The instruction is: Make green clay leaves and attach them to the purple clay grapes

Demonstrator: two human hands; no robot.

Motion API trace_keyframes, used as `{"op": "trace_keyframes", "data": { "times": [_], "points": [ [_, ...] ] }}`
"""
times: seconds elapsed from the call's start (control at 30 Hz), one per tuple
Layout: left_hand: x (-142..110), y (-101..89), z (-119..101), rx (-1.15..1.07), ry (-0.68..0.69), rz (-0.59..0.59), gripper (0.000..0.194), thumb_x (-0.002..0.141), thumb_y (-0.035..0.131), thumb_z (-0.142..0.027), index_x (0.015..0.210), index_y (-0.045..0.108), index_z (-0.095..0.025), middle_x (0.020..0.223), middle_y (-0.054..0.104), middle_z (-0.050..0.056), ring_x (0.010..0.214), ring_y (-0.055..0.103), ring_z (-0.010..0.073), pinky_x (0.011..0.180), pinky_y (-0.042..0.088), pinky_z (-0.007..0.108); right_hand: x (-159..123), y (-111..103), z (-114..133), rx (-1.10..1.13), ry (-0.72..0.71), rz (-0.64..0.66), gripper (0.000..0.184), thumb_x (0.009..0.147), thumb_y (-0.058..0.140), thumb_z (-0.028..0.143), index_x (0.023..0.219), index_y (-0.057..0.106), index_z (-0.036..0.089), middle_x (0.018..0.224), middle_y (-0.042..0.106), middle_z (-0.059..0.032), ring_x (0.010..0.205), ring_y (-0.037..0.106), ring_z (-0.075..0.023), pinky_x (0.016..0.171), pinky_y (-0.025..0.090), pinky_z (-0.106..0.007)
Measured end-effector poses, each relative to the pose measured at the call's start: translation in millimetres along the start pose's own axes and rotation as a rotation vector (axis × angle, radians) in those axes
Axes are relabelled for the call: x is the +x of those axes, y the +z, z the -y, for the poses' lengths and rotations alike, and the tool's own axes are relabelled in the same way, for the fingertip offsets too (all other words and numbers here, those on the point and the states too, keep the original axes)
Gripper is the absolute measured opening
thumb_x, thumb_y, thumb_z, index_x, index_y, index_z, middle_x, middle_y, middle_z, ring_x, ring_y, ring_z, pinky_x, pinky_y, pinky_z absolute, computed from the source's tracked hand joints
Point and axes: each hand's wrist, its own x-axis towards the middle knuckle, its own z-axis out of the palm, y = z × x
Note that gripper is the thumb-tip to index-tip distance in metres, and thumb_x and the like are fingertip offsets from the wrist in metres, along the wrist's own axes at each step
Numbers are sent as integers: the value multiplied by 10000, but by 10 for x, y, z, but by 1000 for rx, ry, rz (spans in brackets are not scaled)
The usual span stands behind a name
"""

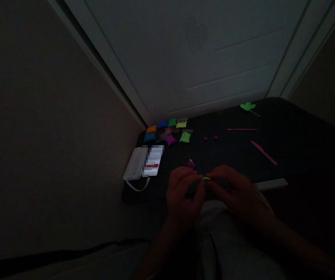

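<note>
Between the fingertips of both hands is a small flat piece of light green modelling clay (206,178). My left hand (184,192) pinches its left end between thumb and fingers. From the other side, my right hand (235,188) pinches the right end. Just beyond my left fingers lies a cluster of purple clay balls (191,165) with a bit of green on top, partly hidden by the hand. Two loose purple balls, one left (205,139) and one right (216,137), rest farther back on the dark table (228,151).
Several bags of coloured clay, including a light green bag (185,137) and an orange bag (151,129), sit at the back left. A lit phone (155,159) lies beside a white case (136,163) with a cable. Rightward are a pink stick (241,129), a pink clay knife (263,152) and a green clay clover (247,106).
</note>
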Motion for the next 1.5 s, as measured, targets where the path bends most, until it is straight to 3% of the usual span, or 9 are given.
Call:
{"op": "trace_keyframes", "data": {
  "times": [0.77,1.0,1.5],
  "points": [
    [-43,8,5,-15,-23,37,213,707,604,-97,897,583,-191,885,580,35,869,549,168,764,476,358,29,-13,48,-14,15,8,131,760,570,155,877,605,202,781,662,-14,716,620,-134,651,497,-235],
    [-56,-13,-26,-75,-108,45,240,712,603,-144,944,553,-185,911,565,44,891,541,175,763,477,357,26,-58,94,-31,-5,-17,137,752,575,137,871,596,202,770,655,-9,705,615,-131,637,497,-234],
    [-64,-11,-63,-42,-31,33,212,701,607,-87,887,565,-180,849,578,29,838,552,156,726,489,328,23,-44,89,-59,-35,-64,102,761,572,161,851,591,206,747,650,-11,699,613,-141,634,497,-255]
  ]
}}
